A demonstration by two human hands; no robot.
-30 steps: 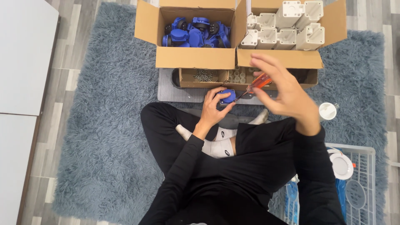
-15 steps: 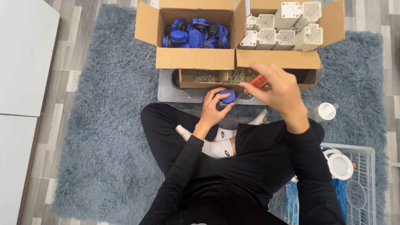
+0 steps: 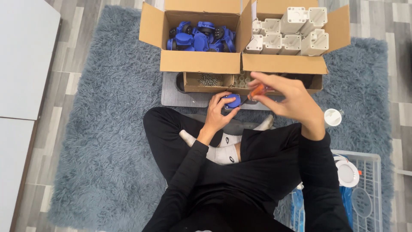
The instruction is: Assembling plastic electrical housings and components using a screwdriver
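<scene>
I sit cross-legged on a grey shaggy rug. My left hand grips a small blue plastic part just in front of my knees. My right hand holds an orange-handled screwdriver, and its tip points down-left onto the blue part. Both hands hover in front of a low cardboard tray that holds small screws.
Behind the tray stand two open cardboard boxes: the left box holds several blue parts, the right box holds several white plastic parts. A white round cap lies on the rug at right. A white wire basket sits at lower right. White panels lie at left.
My right hand has come down and left, closing around the screwdriver and bringing its tip onto the blue part. My left hand has stayed in place with the part.
</scene>
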